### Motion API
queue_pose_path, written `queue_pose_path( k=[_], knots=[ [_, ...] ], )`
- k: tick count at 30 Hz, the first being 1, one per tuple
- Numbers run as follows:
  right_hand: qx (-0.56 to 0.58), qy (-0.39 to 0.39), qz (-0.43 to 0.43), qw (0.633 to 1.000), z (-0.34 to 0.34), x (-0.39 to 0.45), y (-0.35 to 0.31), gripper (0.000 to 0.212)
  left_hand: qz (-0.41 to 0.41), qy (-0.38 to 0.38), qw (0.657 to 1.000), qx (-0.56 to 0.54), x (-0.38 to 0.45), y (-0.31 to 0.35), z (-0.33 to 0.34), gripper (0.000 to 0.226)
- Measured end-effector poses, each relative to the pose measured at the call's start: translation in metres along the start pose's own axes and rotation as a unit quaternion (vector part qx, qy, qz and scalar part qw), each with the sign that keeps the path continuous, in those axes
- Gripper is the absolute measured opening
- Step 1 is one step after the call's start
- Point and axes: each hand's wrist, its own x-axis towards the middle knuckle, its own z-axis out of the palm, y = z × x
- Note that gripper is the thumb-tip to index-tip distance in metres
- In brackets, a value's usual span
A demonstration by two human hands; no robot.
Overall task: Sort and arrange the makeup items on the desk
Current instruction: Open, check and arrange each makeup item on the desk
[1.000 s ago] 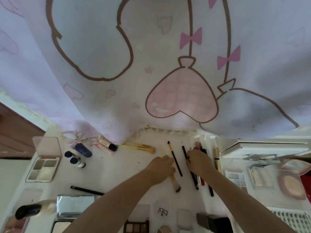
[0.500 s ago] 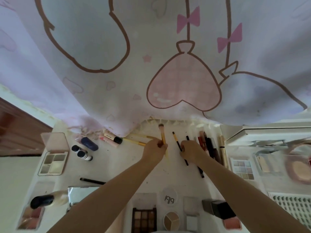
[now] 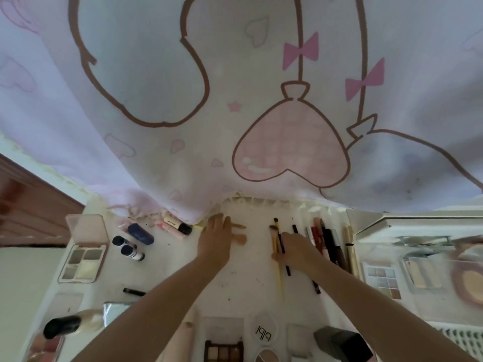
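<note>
My left hand (image 3: 214,240) lies palm down, fingers stretched toward the curtain hem, over two yellow-handled brushes (image 3: 241,239) whose tan heads stick out to its right. My right hand (image 3: 296,248) has its thumb on the left side and its fingers on the right side of a yellow-handled brush (image 3: 275,242) and a thin black brush (image 3: 281,241), both lying lengthwise on the white desk (image 3: 251,280). Right of that hand, several pencils and lip sticks (image 3: 326,239) lie in a parallel row, with a gold tube (image 3: 349,246) at its end.
A printed curtain (image 3: 235,100) hangs over the desk's far edge. At the left are an open palette (image 3: 83,259), small dark bottles (image 3: 128,248), a blue tube (image 3: 141,233) and a black pencil (image 3: 133,292). Palettes, compacts and a black box (image 3: 342,343) line the near edge. A small eyeshadow palette (image 3: 383,280) lies at the right.
The brush my left hand held up now lies beside the black brush at my right hand. My left hand has moved left onto the brushes near the curtain hem.
</note>
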Motion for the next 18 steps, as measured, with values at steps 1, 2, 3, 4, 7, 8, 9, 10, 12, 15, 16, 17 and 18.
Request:
queue_pose_path(
  k=[1, 2, 3, 4, 7, 8, 9, 10, 12, 15, 16, 17, 18],
  knots=[
    [-0.01, -0.002, 0.004, 1.0, 0.001, 0.001, -0.003, 0.033, -0.001, -0.013, 1.0, 0.018, 0.004, -0.002, -0.001, 0.062],
    [-0.02, -0.002, 0.01, 1.0, 0.002, 0.002, -0.006, 0.034, 0.006, -0.025, 0.999, 0.029, 0.007, -0.002, -0.001, 0.057],
    [-0.031, -0.002, 0.017, 0.999, 0.003, 0.003, -0.008, 0.033, 0.018, -0.039, 0.998, 0.041, 0.01, -0.001, -0.002, 0.05],
    [-0.038, -0.002, 0.024, 0.999, 0.004, 0.003, -0.009, 0.032, 0.03, -0.049, 0.997, 0.051, 0.013, 0.0, -0.004, 0.043],
    [0.007, -0.003, 0.066, 0.998, 0.004, 0.007, -0.004, 0.031, 0.066, -0.051, 0.994, 0.073, 0.02, 0.006, -0.008, 0.034],
    [0.029, -0.006, 0.076, 0.997, 0.003, 0.008, -0.002, 0.027, 0.075, -0.048, 0.993, 0.08, 0.021, 0.009, -0.008, 0.034],
    [0.038, -0.008, 0.085, 0.996, 0.004, 0.01, -0.001, 0.019, 0.081, -0.046, 0.992, 0.083, 0.023, 0.013, -0.009, 0.034],
    [0.041, -0.005, 0.09, 0.995, 0.003, 0.009, 0.0, 0.009, 0.079, -0.046, 0.993, 0.078, 0.024, 0.017, -0.01, 0.034],
    [0.059, -0.001, 0.1, 0.993, 0.003, 0.009, 0.002, 0.019, 0.056, -0.055, 0.996, 0.043, 0.027, 0.027, -0.012, 0.033],
    [0.071, -0.004, 0.089, 0.993, 0.006, 0.008, 0.008, 0.031, 0.005, -0.066, 0.997, -0.048, 0.031, 0.047, -0.012, 0.026],
    [0.07, -0.002, 0.079, 0.994, 0.005, 0.007, 0.009, 0.033, -0.015, -0.075, 0.993, -0.087, 0.031, 0.053, -0.01, 0.026],
    [0.069, -0.003, 0.07, 0.995, 0.005, 0.006, 0.009, 0.034, -0.035, -0.084, 0.987, -0.133, 0.03, 0.058, -0.008, 0.027],
    [0.065, -0.004, 0.058, 0.996, 0.004, 0.006, 0.009, 0.033, -0.055, -0.091, 0.978, -0.181, 0.029, 0.063, -0.004, 0.028]
  ],
)
